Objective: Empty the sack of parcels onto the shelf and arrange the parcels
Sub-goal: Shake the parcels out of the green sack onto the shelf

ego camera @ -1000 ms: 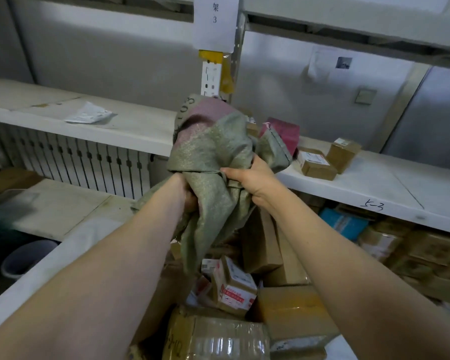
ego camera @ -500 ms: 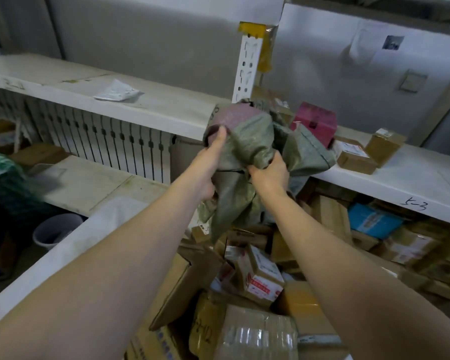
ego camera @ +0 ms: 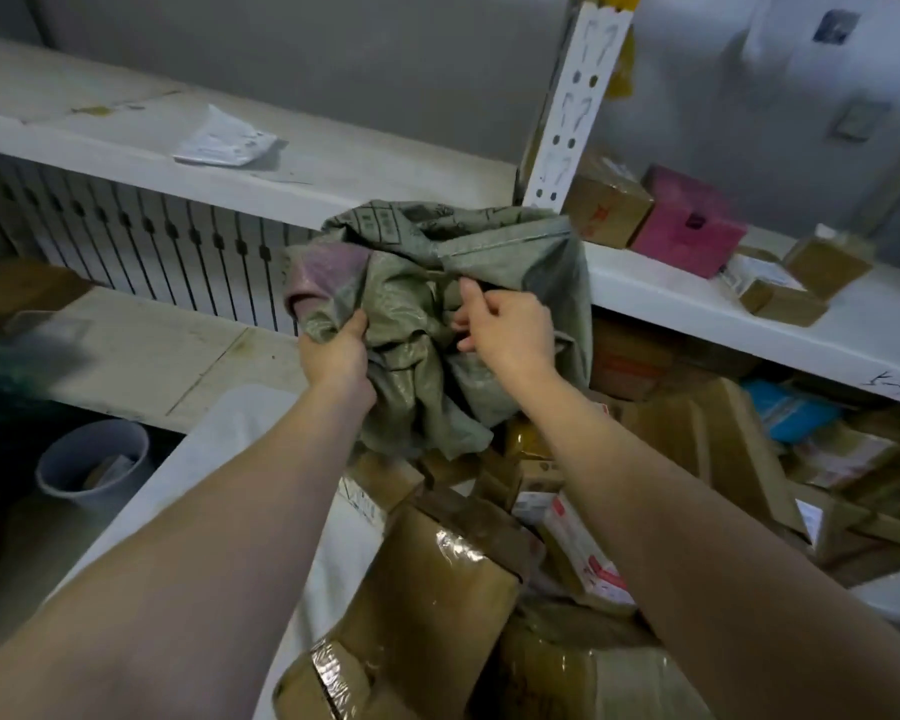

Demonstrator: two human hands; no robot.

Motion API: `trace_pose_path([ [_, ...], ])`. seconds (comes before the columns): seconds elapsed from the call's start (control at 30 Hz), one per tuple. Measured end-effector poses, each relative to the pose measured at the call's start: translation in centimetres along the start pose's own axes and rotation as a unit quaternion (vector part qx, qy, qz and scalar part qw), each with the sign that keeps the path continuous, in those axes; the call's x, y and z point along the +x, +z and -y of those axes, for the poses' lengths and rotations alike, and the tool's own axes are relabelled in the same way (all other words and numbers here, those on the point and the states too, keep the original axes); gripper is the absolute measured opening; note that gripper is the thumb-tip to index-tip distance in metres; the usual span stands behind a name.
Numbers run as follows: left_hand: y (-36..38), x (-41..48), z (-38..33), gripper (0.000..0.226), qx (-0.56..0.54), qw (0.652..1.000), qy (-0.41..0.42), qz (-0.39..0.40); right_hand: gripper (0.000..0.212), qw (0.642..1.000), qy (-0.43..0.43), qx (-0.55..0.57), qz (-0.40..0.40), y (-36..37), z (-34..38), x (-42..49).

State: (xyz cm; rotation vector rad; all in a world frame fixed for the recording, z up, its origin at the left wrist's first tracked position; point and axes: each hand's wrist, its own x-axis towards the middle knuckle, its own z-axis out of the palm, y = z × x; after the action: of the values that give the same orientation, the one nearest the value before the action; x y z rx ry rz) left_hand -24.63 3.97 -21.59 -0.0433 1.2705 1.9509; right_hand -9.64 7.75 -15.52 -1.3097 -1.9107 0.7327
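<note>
Step in hand: emptying, judged all but complete. The sack (ego camera: pixel 427 283) is slack and bunched, held in the air in front of the upper shelf (ego camera: pixel 385 168) edge and above the parcels (ego camera: pixel 437 574) heaped near you. Your left hand (ego camera: pixel 339 350) is clenched round its lower left folds. Your right hand (ego camera: pixel 510 324) pinches a fold near the middle. Next, shake the sack to confirm that nothing remains, put it aside, then use both hands for arranging. Count: one sack; two hands; on the upper shelf at right, one pink box (ego camera: pixel 689 228) and at least three brown boxes (ego camera: pixel 606 205); at far left, one white packet (ego camera: pixel 224 142); low at left, one bucket (ego camera: pixel 94 459). The near heap overlaps too much to count.
</note>
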Motion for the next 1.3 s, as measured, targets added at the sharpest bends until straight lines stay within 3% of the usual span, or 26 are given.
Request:
trace_pose_path([
  [0.1,-1.7,2.2,-0.3,0.044,0.021,0.999,0.023,0.003,0.034,0.976,-0.047,-0.090,-0.191,1.6,-0.2,0.0],
  [0.17,-2.7,3.0,-0.7,0.040,0.034,0.999,0.029,0.007,0.026,0.961,-0.039,-0.122,-0.246,2.9,-0.3,0.0],
  [0.2,-3.2,3.4,-0.9,0.039,0.041,0.999,0.026,0.009,0.032,0.957,-0.021,-0.140,-0.251,3.7,-0.5,0.3],
  [0.27,-4.4,4.5,-1.1,0.037,0.047,0.999,0.012,0.019,0.056,0.962,0.042,-0.193,-0.188,5.3,-1.5,0.9],
  [0.33,-5.5,5.2,-1.1,0.034,0.048,0.998,-0.016,0.049,0.060,0.973,0.059,-0.211,-0.076,6.4,-2.7,1.7],
  [0.43,-7.1,5.7,-1.4,0.036,0.010,0.985,-0.114,0.127,0.041,0.984,0.057,-0.130,0.110,7.6,-3.6,2.4],
  [0.57,-8.3,5.9,-1.5,0.047,-0.074,0.963,-0.195,0.172,0.068,0.947,0.211,-0.028,0.243,10.5,-2.7,3.0],
  [0.7,-8.7,6.7,-1.6,0.050,-0.117,0.965,-0.191,0.138,0.085,0.879,0.336,0.184,0.285,13.7,-1.6,3.7],
  [0.83,-10.4,10.0,-2.5,0.062,-0.016,0.969,-0.228,0.098,0.084,0.842,0.312,0.246,0.366,15.9,-0.8,4.1],
  [0.93,-11.8,12.2,-3.0,0.056,0.093,0.963,-0.244,0.071,0.079,0.856,0.298,0.236,0.351,17.7,-0.6,4.5],
  [1.03,-13.2,13.9,-2.6,0.046,0.226,0.964,-0.125,-0.065,0.075,0.895,0.262,0.138,0.335,20.3,-0.8,4.3],
  [1.1,-14.4,14.3,-2.0,0.044,0.328,0.931,-0.037,-0.156,0.070,0.913,0.230,0.079,0.326,22.1,-1.3,4.1],
  [1.17,-14.8,14.6,-1.9,0.023,0.342,0.926,-0.018,-0.158,0.060,0.927,0.192,0.028,0.322,23.7,-1.5,4.2],
  [1.2,-14.8,14.7,-1.9,0.033,0.308,0.939,-0.043,-0.147,0.058,0.928,0.184,0.007,0.324,24.3,-1.6,4.3],
  [1.27,-15.3,16.6,-1.3,0.085,0.239,0.956,-0.123,-0.120,0.057,0.922,0.198,-0.005,0.333,25.4,-1.5,4.7],
  [1.3,-15.5,17.6,-0.9,0.099,0.218,0.961,-0.140,-0.100,0.058,0.918,0.211,0.003,0.336,26.0,-1.5,4.9],
])
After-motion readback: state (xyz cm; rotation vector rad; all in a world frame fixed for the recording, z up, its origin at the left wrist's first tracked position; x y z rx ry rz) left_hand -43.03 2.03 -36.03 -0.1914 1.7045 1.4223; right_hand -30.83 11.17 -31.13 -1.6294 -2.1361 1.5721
